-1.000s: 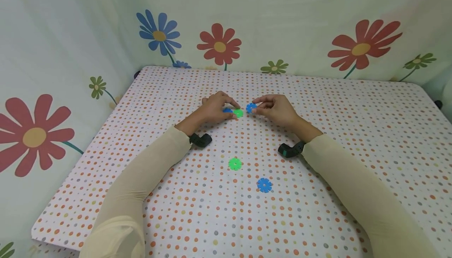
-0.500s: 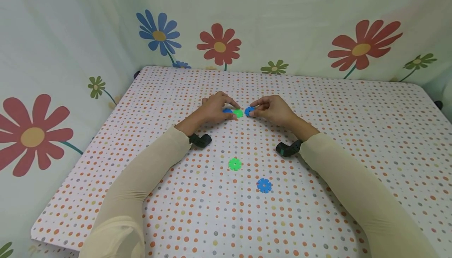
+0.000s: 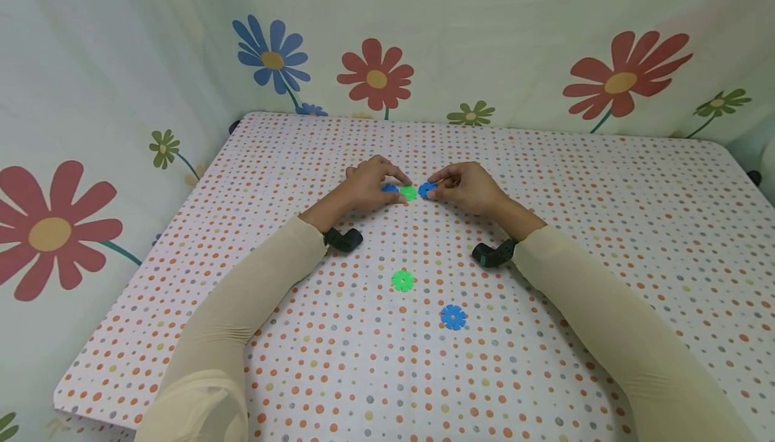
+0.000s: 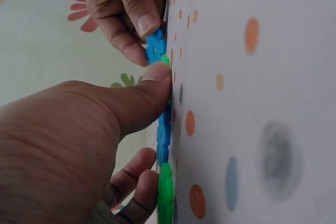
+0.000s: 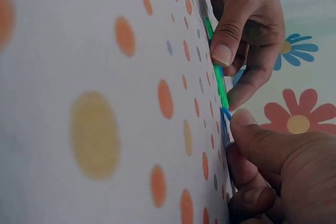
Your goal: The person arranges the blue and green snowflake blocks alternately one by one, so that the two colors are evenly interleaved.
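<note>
My left hand (image 3: 368, 185) pinches a green notched plastic disc (image 3: 408, 193) between thumb and index finger, low over the table. Against its left side lies a blue notched disc (image 4: 163, 135), partly behind the thumb, and a further green disc (image 4: 166, 192) follows in the same row beside the curled fingers. My right hand (image 3: 473, 188) pinches another blue disc (image 3: 424, 189) by its edge. In the left wrist view, this blue disc stands tilted and its rim overlaps that of the pinched green disc. Fingers of the right hand cover part of it.
Nearer the front on the dotted tabletop (image 3: 351, 375) lie a loose green disc (image 3: 402, 281) and a loose blue disc (image 3: 453, 317). A flower-printed curtain (image 3: 496, 38) hangs behind and to the left of the table. Both wrists carry dark camera mounts (image 3: 344, 241).
My right hand has shifted slightly left and down, bringing its blue disc close to the green one. The left hand stays where it was, as do the two loose discs.
</note>
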### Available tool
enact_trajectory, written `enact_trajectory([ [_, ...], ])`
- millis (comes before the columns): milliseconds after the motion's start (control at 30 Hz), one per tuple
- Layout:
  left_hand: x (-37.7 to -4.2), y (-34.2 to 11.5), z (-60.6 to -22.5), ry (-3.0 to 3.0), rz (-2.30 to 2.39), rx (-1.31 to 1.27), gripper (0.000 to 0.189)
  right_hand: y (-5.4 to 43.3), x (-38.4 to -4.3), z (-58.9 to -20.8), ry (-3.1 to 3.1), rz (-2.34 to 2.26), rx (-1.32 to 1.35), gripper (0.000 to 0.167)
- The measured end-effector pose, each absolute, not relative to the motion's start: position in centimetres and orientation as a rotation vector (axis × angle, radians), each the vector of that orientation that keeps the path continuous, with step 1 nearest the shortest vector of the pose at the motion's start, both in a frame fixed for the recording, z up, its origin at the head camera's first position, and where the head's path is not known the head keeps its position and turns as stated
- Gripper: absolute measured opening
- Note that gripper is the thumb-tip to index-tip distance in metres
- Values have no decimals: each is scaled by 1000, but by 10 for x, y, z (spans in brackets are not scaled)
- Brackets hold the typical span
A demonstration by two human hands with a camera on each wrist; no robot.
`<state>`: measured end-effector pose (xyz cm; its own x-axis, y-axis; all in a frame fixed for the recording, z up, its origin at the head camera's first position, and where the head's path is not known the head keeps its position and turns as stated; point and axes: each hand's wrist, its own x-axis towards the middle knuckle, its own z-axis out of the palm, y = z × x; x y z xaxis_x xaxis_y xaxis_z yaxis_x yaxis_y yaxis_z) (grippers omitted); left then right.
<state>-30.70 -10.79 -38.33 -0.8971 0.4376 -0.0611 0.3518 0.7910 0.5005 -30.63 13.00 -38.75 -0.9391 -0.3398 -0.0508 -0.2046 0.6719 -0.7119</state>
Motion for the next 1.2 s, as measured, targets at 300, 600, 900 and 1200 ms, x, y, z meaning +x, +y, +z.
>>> enact_trajectory([
  [300,-306,-108,-383,2811,749,636,31,129,-306,-386,2717,-1074,-456,26],
  [600,-306,-108,-383,2813,746,637,31,129,-305,-382,2696,-999,-541,40],
  [900,-307,-109,-385,2814,745,634,30,128,-306,-383,2715,-965,-546,32],
  [1200,-307,-108,-384,2825,741,645,31,127,-305,-382,2733,-977,-539,30],
])
